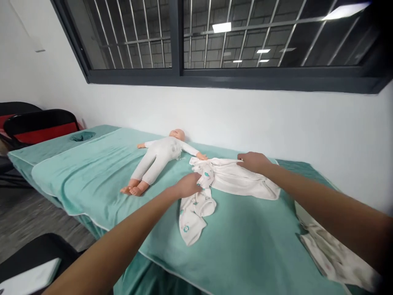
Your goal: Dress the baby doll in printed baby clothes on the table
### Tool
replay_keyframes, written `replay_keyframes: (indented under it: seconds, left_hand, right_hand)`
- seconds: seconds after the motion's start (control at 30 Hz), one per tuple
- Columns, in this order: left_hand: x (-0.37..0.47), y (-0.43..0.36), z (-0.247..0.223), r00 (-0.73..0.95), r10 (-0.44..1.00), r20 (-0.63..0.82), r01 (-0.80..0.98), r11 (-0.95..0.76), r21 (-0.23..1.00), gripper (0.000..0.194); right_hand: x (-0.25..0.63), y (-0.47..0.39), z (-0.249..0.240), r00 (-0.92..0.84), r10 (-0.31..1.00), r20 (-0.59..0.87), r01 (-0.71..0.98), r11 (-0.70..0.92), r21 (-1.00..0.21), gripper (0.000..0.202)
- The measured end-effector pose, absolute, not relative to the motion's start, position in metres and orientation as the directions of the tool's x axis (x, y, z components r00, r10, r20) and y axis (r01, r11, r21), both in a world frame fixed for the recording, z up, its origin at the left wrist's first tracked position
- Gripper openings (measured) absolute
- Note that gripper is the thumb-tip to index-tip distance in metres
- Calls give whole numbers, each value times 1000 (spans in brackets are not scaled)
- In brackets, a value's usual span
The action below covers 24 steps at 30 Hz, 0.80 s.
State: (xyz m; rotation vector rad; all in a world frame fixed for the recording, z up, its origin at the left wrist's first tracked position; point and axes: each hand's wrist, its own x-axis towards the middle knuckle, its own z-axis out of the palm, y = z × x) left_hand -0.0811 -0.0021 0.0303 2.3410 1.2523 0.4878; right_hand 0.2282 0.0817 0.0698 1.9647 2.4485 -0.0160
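Observation:
A white baby garment [242, 180] with small green prints lies spread on the green bed cover [245, 237]. My left hand [188, 185] is closed on its near left part, where a printed sleeve or leg hangs down toward me. Along the far edge, my right hand [254, 162] pinches the plain white cloth. Left of the garment a baby doll [162, 153] in a white suit lies on its back, head toward the wall. One of the doll's hands touches or nearly touches the garment's far left corner.
Folded patterned cloth [334, 250] lies at the bed's right, under my right forearm. A white phone-like device [30, 278] rests on a black chair [46, 250] at lower left. Black and red chairs [43, 127] stand beyond the bed's left end. A barred window [178, 41] is above.

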Motion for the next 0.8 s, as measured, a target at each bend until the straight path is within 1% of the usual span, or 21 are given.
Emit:
replay_keyframes:
  seconds: [0.07, 0.1, 0.13, 0.2, 0.27, 0.33, 0.37, 0.4, 0.47, 0.53, 0.6, 0.67, 0.73, 0.8]
  left_hand:
    - [-64, -18, 45, 606, 775, 181, 612, -599, 516, 11]
    - [-56, -26, 53, 635, 738, 227, 581, -650, 489, 11]
    - [-47, -34, 61, 650, 711, 269, 563, -688, 459, 11]
    - [-30, -47, 76, 621, 710, 331, 576, -700, 421, 16]
    - [-14, -57, 90, 535, 734, 419, 607, -678, 413, 29]
    - [0, -64, 103, 469, 703, 534, 599, -698, 393, 40]
    - [5, -68, 110, 473, 676, 565, 580, -722, 377, 40]
    - [10, -72, 117, 497, 659, 564, 562, -740, 369, 36]
    - [17, -80, 129, 544, 677, 496, 564, -732, 381, 22]
    - [22, -87, 139, 515, 730, 449, 626, -678, 385, 12]
    - [27, -93, 144, 410, 770, 489, 681, -615, 398, 10]
    - [35, -95, 146, 277, 795, 540, 677, -560, 478, 12]
    - [45, -96, 145, 149, 808, 570, 614, -528, 587, 18]
    - [60, -97, 143, 53, 813, 580, 521, -518, 679, 22]
  right_hand:
    - [226, 60, 88, -256, 965, 51, 964, 259, -56, 32]
    - [224, 48, 98, -292, 953, 81, 948, 300, -108, 32]
    - [221, 36, 107, -340, 934, 112, 918, 355, -177, 32]
    - [215, 9, 126, -435, 883, 178, 798, 469, -377, 32]
    - [210, -18, 143, -492, 857, 152, 677, 487, -552, 34]
    - [210, -45, 158, -541, 838, 71, 606, 447, -658, 34]
    - [211, -57, 165, -559, 828, 40, 584, 428, -689, 33]
    - [213, -69, 172, -572, 820, 21, 570, 416, -709, 32]
    - [221, -91, 183, -577, 816, 14, 553, 404, -729, 32]
    - [232, -111, 190, -574, 818, 23, 531, 393, -750, 36]
    - [243, -127, 191, -550, 833, 63, 482, 378, -791, 43]
    - [253, -140, 187, -498, 860, 114, 420, 354, -836, 53]
    - [262, -146, 176, -423, 897, 126, 405, 312, -860, 65]
    - [269, -146, 162, -333, 939, 81, 443, 232, -866, 75]
